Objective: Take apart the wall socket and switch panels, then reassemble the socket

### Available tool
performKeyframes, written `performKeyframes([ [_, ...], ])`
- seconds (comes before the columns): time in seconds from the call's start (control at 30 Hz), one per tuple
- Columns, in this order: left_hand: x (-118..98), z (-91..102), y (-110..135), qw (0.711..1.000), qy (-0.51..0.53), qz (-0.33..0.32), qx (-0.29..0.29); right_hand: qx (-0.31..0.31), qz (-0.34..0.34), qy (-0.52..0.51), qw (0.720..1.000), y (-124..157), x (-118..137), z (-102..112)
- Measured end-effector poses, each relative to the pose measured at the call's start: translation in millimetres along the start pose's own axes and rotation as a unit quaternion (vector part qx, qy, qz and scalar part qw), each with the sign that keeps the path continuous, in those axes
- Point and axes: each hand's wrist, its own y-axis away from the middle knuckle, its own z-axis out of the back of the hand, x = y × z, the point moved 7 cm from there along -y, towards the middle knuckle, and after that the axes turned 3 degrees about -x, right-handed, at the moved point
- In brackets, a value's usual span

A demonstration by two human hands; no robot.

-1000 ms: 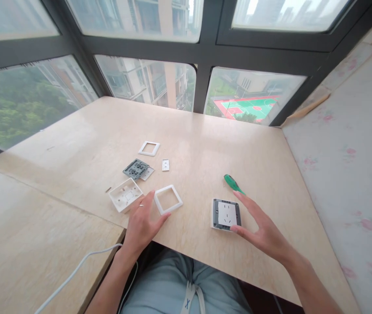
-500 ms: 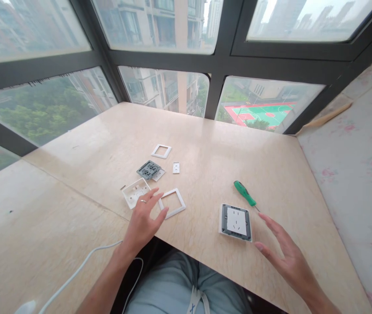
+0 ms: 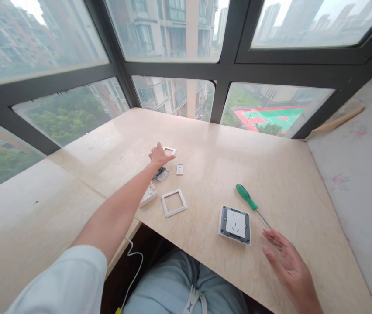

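My left hand [image 3: 158, 155] reaches far out over the wooden tabletop, thumb and fingers spread, right at a small white square frame [image 3: 173, 152]; it partly covers the frame, and I cannot tell whether it touches. Below that wrist lie a grey socket module [image 3: 158, 173] and a white piece [image 3: 163, 175], partly hidden by the arm. My right hand [image 3: 289, 261] is open and holds nothing, palm inward near the table's right front. Just left of it sits a socket [image 3: 235, 223] with a grey surround in a white box. A green-handled screwdriver [image 3: 246, 197] points its tip toward my right fingers.
A larger white frame [image 3: 163, 205] lies left of centre, near a white box [image 3: 149, 194] half covered by my forearm. A small white socket insert [image 3: 180, 169] lies beyond. A white cable [image 3: 136, 253] hangs at the table's front edge [image 3: 186, 257]. Windows border the back.
My left hand has moved forward from beside the white box and larger frame to the far small frame. My right hand has shifted slightly toward me, uncovering the screwdriver's shaft.
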Motion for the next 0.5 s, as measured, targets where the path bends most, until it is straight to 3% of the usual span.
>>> performKeyframes([
  [0.13, 39.1, 3.3, -17.1, 0.997, -0.067, 0.020, 0.041, -0.006, 0.001, 0.001, 1.000, 0.0, -1.1, 0.6],
  [0.2, 47.9, -0.6, -21.7, 0.994, -0.080, -0.001, 0.068, -0.010, 0.003, 0.005, 1.000, -0.3, -0.4, 1.1],
  [0.33, 50.1, -11.9, -26.0, 0.990, -0.090, -0.057, 0.091, -0.008, 0.009, 0.019, 1.000, -1.0, 2.5, 1.1],
  [0.5, 46.6, -19.8, -31.5, 0.989, -0.091, -0.079, 0.088, -0.007, 0.012, 0.033, 0.999, -0.7, 5.0, 1.1],
])
